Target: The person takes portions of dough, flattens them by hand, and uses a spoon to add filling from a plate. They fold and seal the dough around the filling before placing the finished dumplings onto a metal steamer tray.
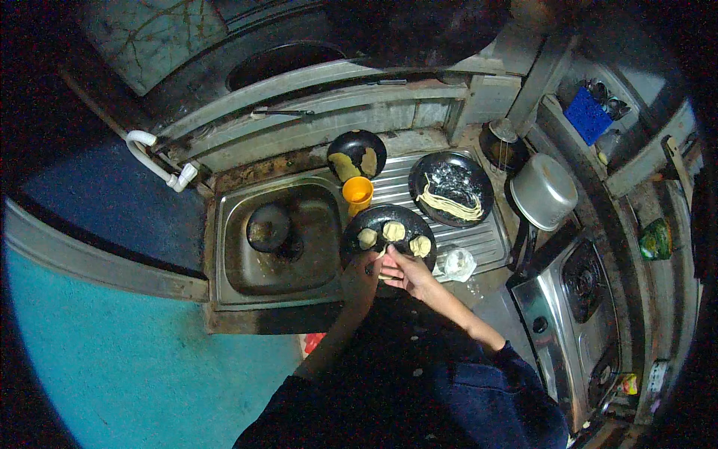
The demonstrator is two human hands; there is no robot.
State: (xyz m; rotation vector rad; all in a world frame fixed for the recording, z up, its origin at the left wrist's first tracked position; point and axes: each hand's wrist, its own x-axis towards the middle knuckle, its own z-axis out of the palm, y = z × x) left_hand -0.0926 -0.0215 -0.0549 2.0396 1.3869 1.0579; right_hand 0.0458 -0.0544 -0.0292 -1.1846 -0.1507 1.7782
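Note:
A black round pan or plate [359, 227] lies in front of me, bearing several pale dough lumps. One dough lump [394, 230] sits at its middle, with another [367, 239] to the left and a third [419, 246] to the right. Over the near rim, my left hand [362, 270] and my right hand [411, 273] meet at the fingertips. Pinched between them is a small pale piece of dough [383, 253], partly hidden by the fingers. Behind, a second black plate [449, 178] carries floury dough strands [451, 206].
Left of the pan is a steel sink [314, 224] with a dark pot [268, 227] inside. An orange cup [358, 192] and a black pan [357, 140] stand behind. A plastic bag of white powder [459, 264], an upturned aluminium pot [544, 191] and a gas stove [561, 320] are rightward.

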